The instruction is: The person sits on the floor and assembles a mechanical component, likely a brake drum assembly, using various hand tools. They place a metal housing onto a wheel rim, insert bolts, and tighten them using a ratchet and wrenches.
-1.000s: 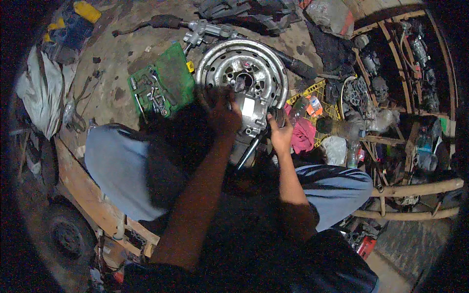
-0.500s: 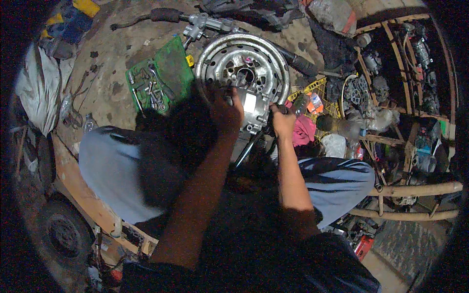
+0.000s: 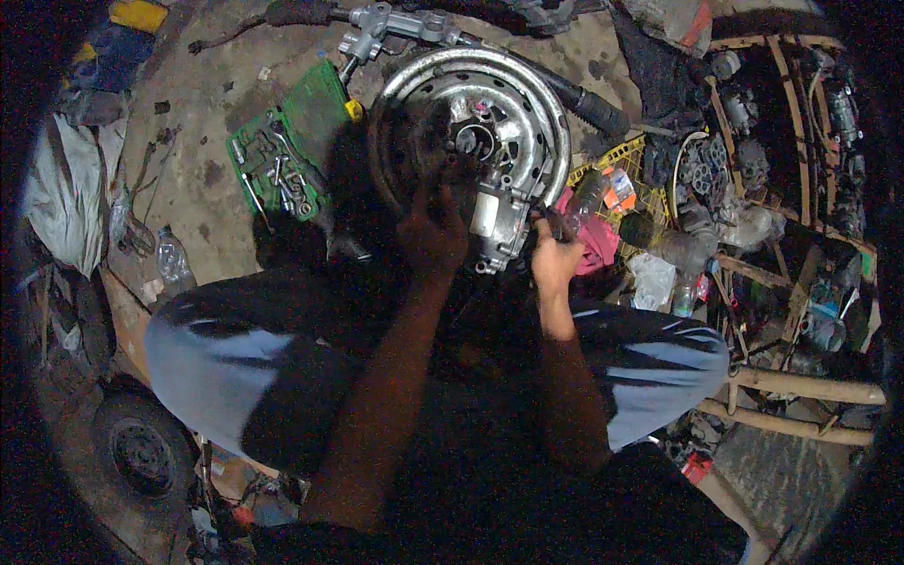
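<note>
In front of me lies a steel wheel rim (image 3: 551,108). A silvery metal housing (image 3: 499,226) with a pale label and a round opening (image 3: 473,141) rests over its near part. My left hand (image 3: 435,231) is in deep shadow, closed at the housing's left side; its fingertips are hard to see. At the opposite edge, my right hand (image 3: 556,259) has its fingers curled against the housing, thumb up. A dark part by those fingers cannot be made out.
Left of the rim lies an open green tool case (image 3: 315,113) with sockets and wrenches. A steering-rack-like part (image 3: 400,26) lies beyond. To the right are a pink cloth (image 3: 595,247), a yellow crate (image 3: 626,160), plastic bottles and shelves of parts. A tyre (image 3: 141,452) is at lower left.
The view has shifted a little. The housing is turned slightly, and shadow now covers my left hand and the rim's left side. A shiny rod below the housing has gone dark.
</note>
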The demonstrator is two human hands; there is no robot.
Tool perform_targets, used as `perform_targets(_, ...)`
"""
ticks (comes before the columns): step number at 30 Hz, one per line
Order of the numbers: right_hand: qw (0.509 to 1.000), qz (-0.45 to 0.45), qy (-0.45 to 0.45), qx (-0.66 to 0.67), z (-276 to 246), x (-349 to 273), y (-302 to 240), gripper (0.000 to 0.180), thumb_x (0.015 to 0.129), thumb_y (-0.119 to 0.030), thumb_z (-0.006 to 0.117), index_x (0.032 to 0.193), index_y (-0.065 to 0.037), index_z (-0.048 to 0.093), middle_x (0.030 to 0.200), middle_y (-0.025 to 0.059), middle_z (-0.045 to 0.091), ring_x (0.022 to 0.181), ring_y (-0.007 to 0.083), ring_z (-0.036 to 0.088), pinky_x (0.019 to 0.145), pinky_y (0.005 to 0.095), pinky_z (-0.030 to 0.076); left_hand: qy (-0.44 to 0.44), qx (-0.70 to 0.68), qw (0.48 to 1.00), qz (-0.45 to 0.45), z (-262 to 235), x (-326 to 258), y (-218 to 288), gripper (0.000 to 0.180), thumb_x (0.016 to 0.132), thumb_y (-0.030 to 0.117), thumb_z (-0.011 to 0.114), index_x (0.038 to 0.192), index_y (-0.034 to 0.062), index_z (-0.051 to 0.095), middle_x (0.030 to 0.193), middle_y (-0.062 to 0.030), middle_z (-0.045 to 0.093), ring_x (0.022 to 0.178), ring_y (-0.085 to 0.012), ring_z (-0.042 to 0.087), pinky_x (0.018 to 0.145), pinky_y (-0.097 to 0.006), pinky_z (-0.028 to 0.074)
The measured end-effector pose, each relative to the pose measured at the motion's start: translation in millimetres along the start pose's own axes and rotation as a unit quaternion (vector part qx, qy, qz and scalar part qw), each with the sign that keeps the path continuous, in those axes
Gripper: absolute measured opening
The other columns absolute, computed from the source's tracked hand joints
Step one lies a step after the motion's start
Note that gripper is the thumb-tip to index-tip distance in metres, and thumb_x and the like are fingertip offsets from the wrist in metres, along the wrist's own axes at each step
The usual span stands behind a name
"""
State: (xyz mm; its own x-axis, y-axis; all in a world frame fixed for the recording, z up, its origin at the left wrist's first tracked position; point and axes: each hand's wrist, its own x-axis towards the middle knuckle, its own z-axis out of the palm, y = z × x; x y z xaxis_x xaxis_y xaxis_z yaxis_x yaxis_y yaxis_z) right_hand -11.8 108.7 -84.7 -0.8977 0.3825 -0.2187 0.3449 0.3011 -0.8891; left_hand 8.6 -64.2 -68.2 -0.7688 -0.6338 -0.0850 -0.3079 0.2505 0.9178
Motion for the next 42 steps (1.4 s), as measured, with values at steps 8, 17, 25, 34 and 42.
perform_targets(8,0.999,-0.029,0.003,-0.018,0,1,1,0.021,0.081,-0.012,0.072,0.093,0.005,0.072,0.086,0.0086,0.072,0.079,0.0186,0.063,0.079,0.0330,0.048,0.081,0.092,0.987,0.099,9,7,-7,0.040,0.097,0.036,0.054,0.118,0.0048,0.068,0.102,-0.0212,0.071,0.092,-0.0391,0.070,0.080,-0.047,0.055)
perform_targets(17,0.999,0.029,0.024,-0.033,3,0,4,0.046,0.090,-0.036,0.063,0.109,0.005,0.069,0.104,0.0120,0.071,0.097,0.0216,0.061,0.090,0.0319,0.044,0.013,0.072,0.997,0.025,14,2,-22,0.046,0.095,0.034,0.058,0.127,0.0019,0.059,0.114,-0.0251,0.067,0.106,-0.0405,0.064,0.093,-0.045,0.050)
perform_targets(25,0.970,0.124,-0.151,0.146,-23,-16,-4,0.067,0.093,-0.048,0.058,0.142,-0.003,0.049,0.138,0.0144,0.054,0.123,0.0267,0.053,0.106,0.0355,0.038,-0.003,-0.098,0.995,-0.007,-6,-36,-23,0.081,0.091,0.031,0.063,0.151,-0.0034,0.021,0.141,-0.0305,0.046,0.129,-0.0395,0.049,0.107,-0.045,0.039)
perform_targets(34,0.992,0.056,-0.110,0.028,-24,25,48,0.071,0.088,-0.051,0.065,0.133,0.003,0.056,0.129,0.0166,0.061,0.118,0.0268,0.057,0.101,0.0342,0.042,-0.094,-0.058,0.992,0.061,-6,-40,-36,0.071,0.084,0.025,0.078,0.137,-0.0033,0.041,0.128,-0.0261,0.056,0.119,-0.0365,0.056,0.102,-0.042,0.043)
perform_targets(42,0.979,0.110,-0.114,0.128,-38,-44,-33,0.072,0.081,-0.046,0.073,0.133,0.002,0.057,0.125,0.0195,0.063,0.112,0.0276,0.060,0.093,0.0358,0.047,-0.097,-0.035,0.993,0.062,-21,-31,-41,0.071,0.085,0.031,0.078,0.135,-0.0056,0.045,0.126,-0.0256,0.058,0.119,-0.0352,0.056,0.103,-0.041,0.042)
